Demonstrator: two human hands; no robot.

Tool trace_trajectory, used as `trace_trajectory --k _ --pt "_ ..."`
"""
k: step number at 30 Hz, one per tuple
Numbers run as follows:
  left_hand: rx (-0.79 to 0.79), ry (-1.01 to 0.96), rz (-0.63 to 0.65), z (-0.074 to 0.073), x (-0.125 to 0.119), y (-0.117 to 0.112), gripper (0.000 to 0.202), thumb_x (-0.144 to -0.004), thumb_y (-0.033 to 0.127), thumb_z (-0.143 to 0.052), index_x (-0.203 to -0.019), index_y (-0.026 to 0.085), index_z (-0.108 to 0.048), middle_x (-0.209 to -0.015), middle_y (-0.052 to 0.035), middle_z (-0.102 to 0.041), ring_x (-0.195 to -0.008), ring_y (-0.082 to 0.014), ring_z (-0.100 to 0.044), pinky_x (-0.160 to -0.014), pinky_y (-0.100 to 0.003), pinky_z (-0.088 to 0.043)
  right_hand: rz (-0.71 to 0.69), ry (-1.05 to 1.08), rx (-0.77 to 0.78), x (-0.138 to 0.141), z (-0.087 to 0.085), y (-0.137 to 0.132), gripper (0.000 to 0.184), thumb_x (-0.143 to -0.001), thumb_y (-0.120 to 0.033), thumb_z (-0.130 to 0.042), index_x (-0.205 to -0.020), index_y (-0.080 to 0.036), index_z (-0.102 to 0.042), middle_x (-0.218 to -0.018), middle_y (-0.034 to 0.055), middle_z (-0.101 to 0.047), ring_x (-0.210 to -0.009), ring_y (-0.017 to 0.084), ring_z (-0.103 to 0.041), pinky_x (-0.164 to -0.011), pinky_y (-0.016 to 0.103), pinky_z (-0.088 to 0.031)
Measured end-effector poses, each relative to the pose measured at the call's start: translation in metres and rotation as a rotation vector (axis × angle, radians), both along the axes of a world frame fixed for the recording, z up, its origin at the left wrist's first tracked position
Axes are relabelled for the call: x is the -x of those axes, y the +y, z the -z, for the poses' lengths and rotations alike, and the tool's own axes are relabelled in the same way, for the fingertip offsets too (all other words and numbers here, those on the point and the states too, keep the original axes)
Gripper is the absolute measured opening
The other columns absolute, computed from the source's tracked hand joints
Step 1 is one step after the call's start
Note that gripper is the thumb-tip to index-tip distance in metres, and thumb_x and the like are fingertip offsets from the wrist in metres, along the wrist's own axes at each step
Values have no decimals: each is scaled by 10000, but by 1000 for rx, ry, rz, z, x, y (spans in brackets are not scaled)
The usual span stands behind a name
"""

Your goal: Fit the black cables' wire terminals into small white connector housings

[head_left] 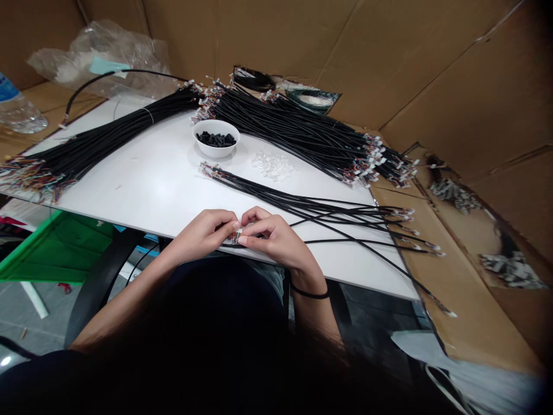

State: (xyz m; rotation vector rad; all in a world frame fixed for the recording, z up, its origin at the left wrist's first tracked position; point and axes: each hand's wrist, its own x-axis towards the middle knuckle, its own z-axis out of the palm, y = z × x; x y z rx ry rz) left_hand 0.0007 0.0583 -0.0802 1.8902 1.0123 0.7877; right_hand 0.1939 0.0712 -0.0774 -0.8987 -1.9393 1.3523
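Observation:
My left hand [206, 230] and my right hand [271, 233] meet at the near edge of the white table [151, 184]. Both pinch the end of one black cable [345, 241] with its small connector [237, 236] between the fingertips. The cable trails off to the right across the table. A small batch of black cables [302, 202] lies just beyond my hands. Farther back stand a white bowl [215, 139] of small black parts and a heap of small white connectors [273, 165].
Two big bundles of black cables lie at the back, one on the left [99, 138] and one on the right [302, 132]. Cardboard walls [432, 69] surround the table. A plastic bag [99, 55] and water bottle [17, 109] sit far left; a green bin [56, 248] below.

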Motion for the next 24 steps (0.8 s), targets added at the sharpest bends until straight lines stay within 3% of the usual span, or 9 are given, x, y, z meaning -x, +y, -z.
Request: trace_trajectory --k 11,17,24 --pt "-7 7 -1 1 -1 0 349 -955 330 -449 -674 136 -521 -621 35 -468 -599 -94 -412 -572 -221 -314 24 14 28 1 2 0 117 -735 -299 -753 -697 -189 -754 -889 26 -547 -822 159 -545 -760 309 -431" --pt "32 -66 -51 -2 -1 -1 347 -954 316 -441 -658 141 -491 -609 44 -411 -568 -85 -359 -536 -218 -280 156 103 14 5 7 -8 84 -710 -279 -767 -710 -199 -741 -909 28 -511 -849 163 -542 -740 299 -452" --pt "78 -101 -89 0 -1 0 355 -948 355 -451 -654 156 -463 -560 50 -400 -524 -88 -365 -508 -219 -274 256 154 7 10 8 -14 233 -660 -410 -825 -711 -206 -725 -916 31 -513 -866 172 -551 -761 305 -499"
